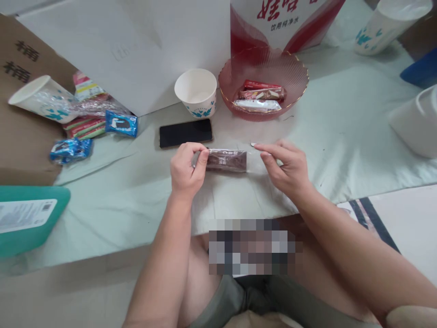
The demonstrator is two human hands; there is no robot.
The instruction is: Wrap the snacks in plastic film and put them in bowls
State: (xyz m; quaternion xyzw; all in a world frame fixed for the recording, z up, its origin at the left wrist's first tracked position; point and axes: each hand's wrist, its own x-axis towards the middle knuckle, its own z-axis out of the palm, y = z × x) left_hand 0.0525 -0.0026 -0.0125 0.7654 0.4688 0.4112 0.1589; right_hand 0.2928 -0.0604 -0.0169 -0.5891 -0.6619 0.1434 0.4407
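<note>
My left hand (187, 167) pinches the left end of a dark brown snack bar in a clear wrapper (226, 160), just above the cloth-covered table. Pale lettering shows on the bar's upper face. To the right of the bar, clear plastic stretches toward my right hand (286, 165). My right thumb and index finger are drawn close together. At the index fingertip is a tiny pale and dark piece (253, 145), too small to name. Behind the bar lies a black phone (186, 133), close to my left knuckles.
A pink ribbed bowl (227, 102) holds several wrapped snacks, beside an upright paper cup (196, 93). Blue snack packets (121, 124) and a tipped paper cup (43, 100) are at the left. A green container (30, 223) stands front left, a white cup (418, 123) at right. Boxes line the back.
</note>
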